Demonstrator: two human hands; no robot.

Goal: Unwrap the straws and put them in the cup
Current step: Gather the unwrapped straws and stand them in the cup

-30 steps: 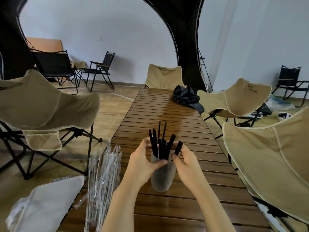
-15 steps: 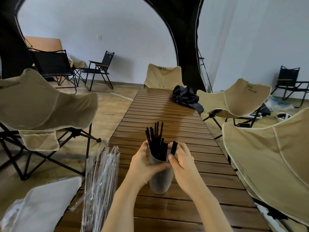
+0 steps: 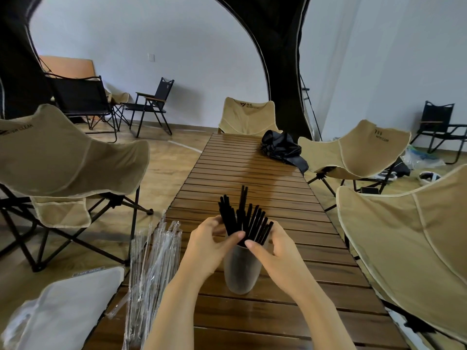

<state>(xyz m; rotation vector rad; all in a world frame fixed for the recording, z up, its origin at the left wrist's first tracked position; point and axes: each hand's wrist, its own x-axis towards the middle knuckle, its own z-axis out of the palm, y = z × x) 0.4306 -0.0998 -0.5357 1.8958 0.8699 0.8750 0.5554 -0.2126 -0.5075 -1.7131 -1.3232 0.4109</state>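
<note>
A frosted plastic cup (image 3: 241, 270) stands on the slatted wooden table (image 3: 290, 309), holding several black straws (image 3: 243, 218) that fan out above its rim. My left hand (image 3: 208, 245) curls round the straws from the left, thumb across their lower part just above the rim. From the right, my right hand (image 3: 274, 248) wraps its fingers round the same bundle, thumb at the rim. A heap of clear straw wrappers (image 3: 154, 266) lies on the table's left edge; whether any of them hold straws I cannot tell.
Beige folding chairs stand to the left (image 3: 65, 157), at the far end (image 3: 249, 117) and to the right (image 3: 409, 243). A black bag (image 3: 283, 147) lies at the table's far right. A white cushion (image 3: 65, 306) sits at bottom left.
The straws have spread into a wider fan toward the right. Both hands have shifted up from the cup's rim onto the bundle of straws.
</note>
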